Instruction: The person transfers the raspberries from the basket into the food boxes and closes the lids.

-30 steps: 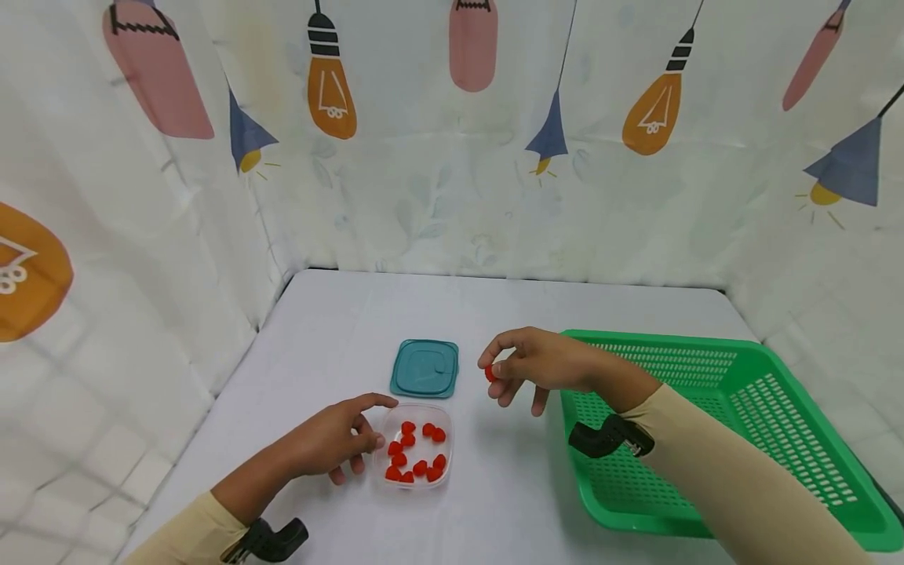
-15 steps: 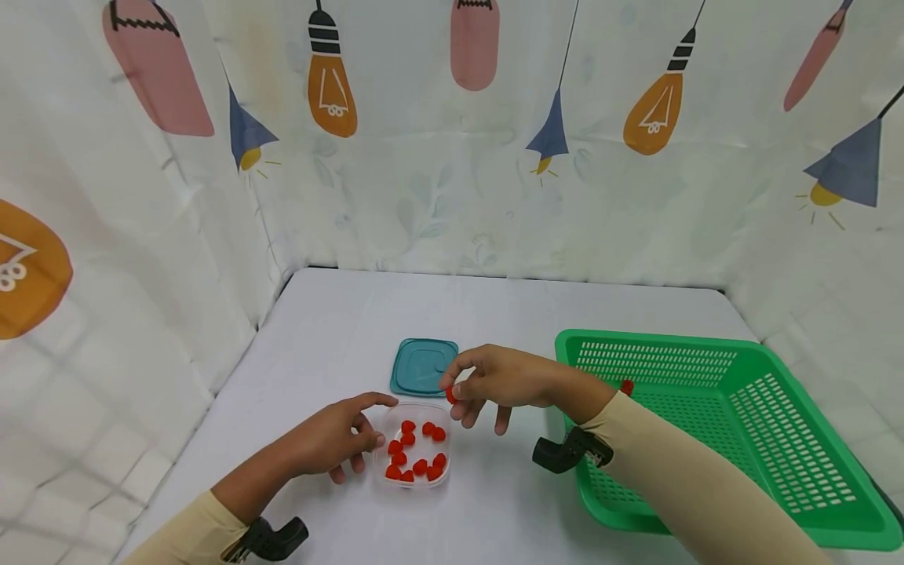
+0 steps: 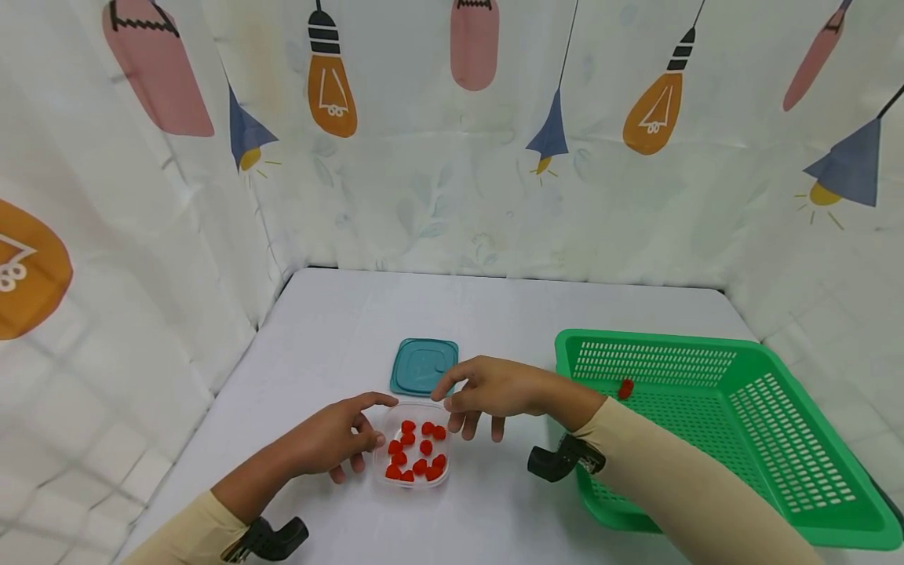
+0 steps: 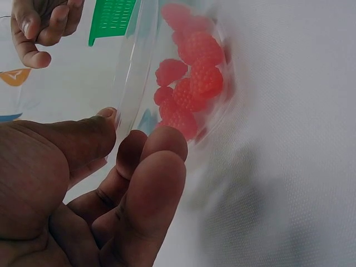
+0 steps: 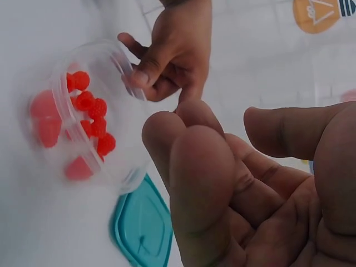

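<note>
In the head view a clear plastic container (image 3: 443,463) holds several red raspberries (image 3: 399,459). My left hand (image 3: 332,439) is at its left side, with the index finger at the far left corner and the thumb touching the rim. The left wrist view shows the raspberries (image 4: 201,49) through the clear wall, beside the left fingertips. My right hand (image 3: 504,386) hovers by the container's right far corner with nothing between thumb and fingers; the right wrist view confirms the empty right hand (image 5: 245,189). A teal lid (image 3: 424,367) lies behind the container.
A large green perforated basket (image 3: 713,510) stands on the right of the white-covered table (image 3: 339,329), under the right forearm. A few red pieces (image 3: 625,388) lie inside it. Printed curtains (image 3: 424,196) enclose the back and sides.
My right hand has moved left and down from near the basket to the container and let go of a raspberry, which now lies among the others. The left hand stays put.
</note>
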The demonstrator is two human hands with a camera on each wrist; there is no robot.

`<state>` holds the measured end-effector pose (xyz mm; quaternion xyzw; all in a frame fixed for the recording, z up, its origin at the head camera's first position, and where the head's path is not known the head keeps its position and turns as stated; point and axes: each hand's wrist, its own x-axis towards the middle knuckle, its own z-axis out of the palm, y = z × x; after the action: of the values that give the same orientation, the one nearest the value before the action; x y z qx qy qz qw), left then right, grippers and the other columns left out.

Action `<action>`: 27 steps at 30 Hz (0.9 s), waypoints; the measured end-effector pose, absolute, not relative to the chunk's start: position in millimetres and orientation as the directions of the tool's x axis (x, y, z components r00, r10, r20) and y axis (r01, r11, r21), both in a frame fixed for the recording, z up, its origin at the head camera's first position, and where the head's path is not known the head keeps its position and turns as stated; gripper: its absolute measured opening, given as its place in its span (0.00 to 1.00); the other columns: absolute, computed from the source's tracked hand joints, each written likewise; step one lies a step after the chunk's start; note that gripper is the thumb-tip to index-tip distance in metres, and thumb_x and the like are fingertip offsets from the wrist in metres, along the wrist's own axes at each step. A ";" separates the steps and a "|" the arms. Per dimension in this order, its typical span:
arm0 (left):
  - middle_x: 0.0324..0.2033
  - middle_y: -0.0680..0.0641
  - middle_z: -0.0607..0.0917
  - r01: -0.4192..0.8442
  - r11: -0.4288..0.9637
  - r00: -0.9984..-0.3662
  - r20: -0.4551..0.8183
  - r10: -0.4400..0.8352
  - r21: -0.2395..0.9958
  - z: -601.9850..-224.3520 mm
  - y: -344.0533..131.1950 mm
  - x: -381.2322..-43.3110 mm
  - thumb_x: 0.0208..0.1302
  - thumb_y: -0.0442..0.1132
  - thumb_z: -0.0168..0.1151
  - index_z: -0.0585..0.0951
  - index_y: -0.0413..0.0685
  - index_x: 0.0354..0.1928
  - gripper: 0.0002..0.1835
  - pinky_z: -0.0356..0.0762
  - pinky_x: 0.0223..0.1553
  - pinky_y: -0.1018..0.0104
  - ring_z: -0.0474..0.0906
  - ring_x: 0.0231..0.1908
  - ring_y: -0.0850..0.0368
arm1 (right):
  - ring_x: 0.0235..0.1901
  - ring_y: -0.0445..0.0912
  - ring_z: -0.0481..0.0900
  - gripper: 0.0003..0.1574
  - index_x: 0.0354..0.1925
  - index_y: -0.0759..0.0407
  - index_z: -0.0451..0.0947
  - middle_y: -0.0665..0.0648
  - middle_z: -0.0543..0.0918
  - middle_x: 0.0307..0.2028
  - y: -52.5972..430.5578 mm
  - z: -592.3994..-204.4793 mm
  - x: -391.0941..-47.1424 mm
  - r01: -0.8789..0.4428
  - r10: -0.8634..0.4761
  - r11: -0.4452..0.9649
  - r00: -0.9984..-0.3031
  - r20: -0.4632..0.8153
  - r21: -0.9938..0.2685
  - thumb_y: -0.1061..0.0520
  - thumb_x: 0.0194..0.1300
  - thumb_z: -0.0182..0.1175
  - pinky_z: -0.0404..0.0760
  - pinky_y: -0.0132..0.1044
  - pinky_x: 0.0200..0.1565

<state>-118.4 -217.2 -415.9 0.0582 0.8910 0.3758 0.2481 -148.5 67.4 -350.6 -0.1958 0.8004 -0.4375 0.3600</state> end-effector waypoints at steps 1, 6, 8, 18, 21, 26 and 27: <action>0.32 0.47 0.81 -0.085 0.711 -0.870 -0.400 0.288 0.698 -416.1 -217.2 -118.1 0.65 0.39 0.72 0.73 0.64 0.68 0.32 0.82 0.20 0.60 0.82 0.23 0.48 | 0.36 0.57 0.88 0.12 0.54 0.49 0.82 0.56 0.88 0.35 70.5 -351.1 -148.9 0.005 -0.619 0.543 -0.674 -0.404 -0.839 0.55 0.74 0.60 0.85 0.42 0.23; 0.32 0.47 0.81 -0.088 0.714 -0.869 -0.404 0.285 0.694 -417.2 -217.9 -118.1 0.65 0.39 0.72 0.73 0.65 0.68 0.31 0.82 0.20 0.60 0.82 0.23 0.49 | 0.36 0.56 0.87 0.13 0.54 0.51 0.82 0.57 0.87 0.36 90.8 -352.1 -151.3 0.023 -0.575 0.547 -0.717 -0.395 -0.837 0.55 0.75 0.59 0.81 0.38 0.21; 0.32 0.47 0.81 -0.084 0.715 -0.869 -0.402 0.288 0.694 -417.4 -218.2 -118.5 0.65 0.39 0.72 0.73 0.66 0.67 0.31 0.82 0.20 0.60 0.82 0.23 0.49 | 0.35 0.54 0.87 0.13 0.55 0.52 0.81 0.57 0.87 0.36 99.8 -351.7 -152.5 0.025 -0.560 0.546 -0.733 -0.387 -0.838 0.56 0.75 0.59 0.79 0.37 0.21; 0.32 0.48 0.81 -0.094 0.724 -0.871 -0.409 0.273 0.683 -415.7 -216.5 -118.8 0.65 0.39 0.72 0.73 0.67 0.68 0.31 0.82 0.20 0.61 0.81 0.25 0.49 | 0.36 0.54 0.86 0.15 0.57 0.55 0.80 0.61 0.86 0.38 153.4 -355.3 -157.4 0.057 -0.480 0.514 -0.808 -0.341 -0.856 0.56 0.76 0.56 0.72 0.36 0.24; 0.32 0.48 0.81 -0.095 0.725 -0.869 -0.412 0.275 0.682 -414.9 -216.7 -119.1 0.65 0.39 0.72 0.73 0.67 0.68 0.31 0.82 0.20 0.61 0.81 0.25 0.49 | 0.35 0.53 0.84 0.15 0.58 0.56 0.79 0.63 0.86 0.37 168.3 -356.5 -156.9 0.073 -0.469 0.501 -0.815 -0.341 -0.862 0.57 0.77 0.55 0.70 0.35 0.25; 0.32 0.48 0.81 -0.096 0.722 -0.867 -0.414 0.278 0.685 -414.5 -216.9 -119.7 0.66 0.38 0.71 0.73 0.67 0.68 0.31 0.82 0.21 0.60 0.81 0.26 0.50 | 0.32 0.52 0.81 0.17 0.59 0.59 0.77 0.62 0.83 0.33 189.5 -354.7 -153.9 0.079 -0.468 0.494 -0.815 -0.341 -0.866 0.55 0.77 0.57 0.69 0.34 0.24; 0.32 0.48 0.81 -0.096 0.722 -0.867 -0.414 0.277 0.685 -414.7 -216.9 -119.8 0.66 0.38 0.71 0.73 0.67 0.68 0.31 0.82 0.21 0.60 0.81 0.26 0.50 | 0.32 0.52 0.80 0.17 0.59 0.60 0.77 0.61 0.83 0.33 193.9 -354.2 -153.3 0.081 -0.463 0.494 -0.818 -0.341 -0.866 0.54 0.77 0.57 0.68 0.34 0.24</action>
<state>-119.8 -216.9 -414.7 0.0508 0.8929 0.3692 0.2528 -153.3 193.9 -354.2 -0.1168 0.8184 -0.4892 0.2781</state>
